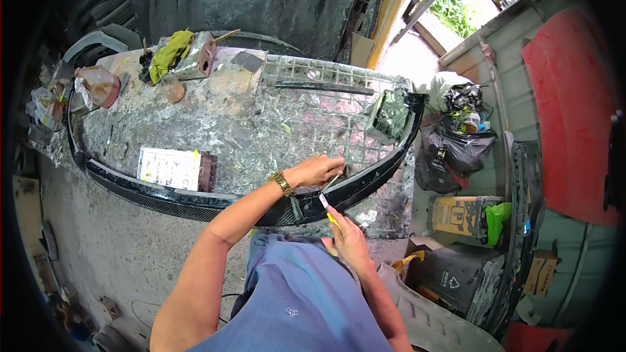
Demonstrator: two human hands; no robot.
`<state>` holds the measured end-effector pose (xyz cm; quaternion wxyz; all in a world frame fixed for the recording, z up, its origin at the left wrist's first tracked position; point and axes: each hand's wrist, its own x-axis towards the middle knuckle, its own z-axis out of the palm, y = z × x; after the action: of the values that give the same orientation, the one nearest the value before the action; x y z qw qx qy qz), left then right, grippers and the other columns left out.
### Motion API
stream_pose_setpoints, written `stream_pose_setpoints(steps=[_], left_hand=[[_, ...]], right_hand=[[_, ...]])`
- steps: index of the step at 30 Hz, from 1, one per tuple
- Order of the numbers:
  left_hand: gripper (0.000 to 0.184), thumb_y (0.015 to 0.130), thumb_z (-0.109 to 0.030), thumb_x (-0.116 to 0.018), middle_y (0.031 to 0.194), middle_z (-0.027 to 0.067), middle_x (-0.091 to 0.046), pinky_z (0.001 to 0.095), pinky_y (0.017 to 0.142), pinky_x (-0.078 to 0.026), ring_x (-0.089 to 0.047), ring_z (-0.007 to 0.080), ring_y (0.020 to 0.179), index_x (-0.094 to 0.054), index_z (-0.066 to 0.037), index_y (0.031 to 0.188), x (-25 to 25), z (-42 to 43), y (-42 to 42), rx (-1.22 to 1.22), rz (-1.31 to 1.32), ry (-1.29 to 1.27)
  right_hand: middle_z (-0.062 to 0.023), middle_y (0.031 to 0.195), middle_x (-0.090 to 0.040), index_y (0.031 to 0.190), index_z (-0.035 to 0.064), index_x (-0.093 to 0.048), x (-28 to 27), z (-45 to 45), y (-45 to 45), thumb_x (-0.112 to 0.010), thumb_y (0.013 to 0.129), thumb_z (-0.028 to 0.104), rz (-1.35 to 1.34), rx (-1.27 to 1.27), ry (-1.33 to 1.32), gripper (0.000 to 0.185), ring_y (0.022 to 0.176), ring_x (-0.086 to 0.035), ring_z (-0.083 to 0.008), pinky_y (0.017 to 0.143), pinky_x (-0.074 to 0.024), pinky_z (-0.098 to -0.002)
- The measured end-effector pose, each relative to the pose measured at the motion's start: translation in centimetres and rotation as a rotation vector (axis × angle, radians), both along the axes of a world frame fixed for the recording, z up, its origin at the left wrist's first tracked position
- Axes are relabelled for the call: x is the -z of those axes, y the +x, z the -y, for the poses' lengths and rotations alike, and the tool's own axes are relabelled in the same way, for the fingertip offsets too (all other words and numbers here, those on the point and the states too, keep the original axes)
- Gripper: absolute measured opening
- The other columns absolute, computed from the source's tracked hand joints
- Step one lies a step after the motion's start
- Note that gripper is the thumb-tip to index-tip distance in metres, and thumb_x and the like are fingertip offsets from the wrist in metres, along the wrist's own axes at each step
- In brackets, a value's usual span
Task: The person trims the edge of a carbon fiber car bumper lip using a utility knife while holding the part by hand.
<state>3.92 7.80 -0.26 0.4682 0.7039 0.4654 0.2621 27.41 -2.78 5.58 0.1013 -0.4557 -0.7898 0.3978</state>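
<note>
A long curved black car bumper lip (368,186), with carbon-fibre weave along part of it, lies across the worktable (228,111). My right hand (352,241) is closed around a yellow utility knife (334,221), its blade pointing up at the lip's inner edge. Just beyond the blade, my left hand (318,171), with a gold watch (281,183) on the wrist, reaches over the lip with its fingers drawn together. A thin pale sliver (331,184) shows between left fingertips and blade; whether those fingers grip it is unclear.
On the table are a white printed sheet (169,168), a clear wrapped block (389,116), a metal can (195,55) with a yellow-green cloth (171,57), and a plastic tub (99,86). Black rubbish bags (453,150) and a cardboard box (458,216) stand to the right.
</note>
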Motion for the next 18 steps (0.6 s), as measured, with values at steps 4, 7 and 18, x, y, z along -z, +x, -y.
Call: stream_pose_setpoints(steps=[4,7,18], left_hand=[[0.021,0.107,-0.031,-0.051,0.059,0.0090,-0.065,0.0432,0.057,-0.049,-0.067,0.0281,0.056,-0.054,-0.010,0.103,0.6,-0.1,0.0,-0.005,-0.023,0.035],[0.022,0.107,-0.031,-0.051,0.060,0.0086,-0.065,0.0433,0.058,-0.048,-0.067,0.0283,0.057,-0.054,-0.010,0.103,0.4,-0.1,0.0,-0.007,-0.030,0.043],[0.024,0.106,-0.032,-0.051,0.058,0.0108,-0.062,0.0469,0.059,-0.049,-0.067,0.0315,0.059,-0.054,-0.010,0.100,-0.2,0.4,0.0,-0.037,-0.010,0.004]], right_hand=[[-0.0258,0.096,-0.062,0.148,0.0198,-0.050,0.3,0.0,0.0,-0.060,0.098,0.012,0.046,0.024,0.009,0.052,0.087,-0.064,-0.0481,0.075,-0.0521,-0.0552],[-0.0271,0.098,-0.063,0.147,0.0200,-0.050,0.4,0.0,-0.1,-0.060,0.098,0.013,0.057,0.026,0.027,0.051,0.088,-0.065,-0.0488,0.075,-0.0524,-0.0554],[-0.0085,0.084,-0.062,0.146,0.0130,-0.054,2.3,0.0,0.1,-0.050,0.107,0.016,-0.295,0.369,-0.635,0.039,0.067,-0.061,-0.0175,0.060,-0.0504,-0.0320]])
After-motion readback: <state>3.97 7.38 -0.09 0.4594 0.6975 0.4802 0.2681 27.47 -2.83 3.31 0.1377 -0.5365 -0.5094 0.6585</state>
